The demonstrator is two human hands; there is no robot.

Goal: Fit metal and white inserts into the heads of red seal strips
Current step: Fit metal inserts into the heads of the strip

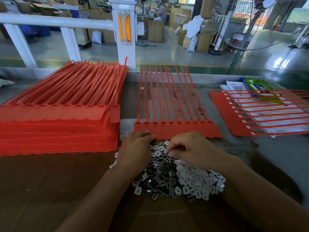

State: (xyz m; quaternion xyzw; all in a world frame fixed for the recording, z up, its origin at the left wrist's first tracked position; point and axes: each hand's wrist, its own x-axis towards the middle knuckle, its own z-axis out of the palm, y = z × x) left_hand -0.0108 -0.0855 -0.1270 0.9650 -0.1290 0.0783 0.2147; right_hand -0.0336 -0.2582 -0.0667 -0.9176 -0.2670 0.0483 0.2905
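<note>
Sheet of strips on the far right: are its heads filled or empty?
Filled: every visible head on the right sheet shows a white insert.
</note>
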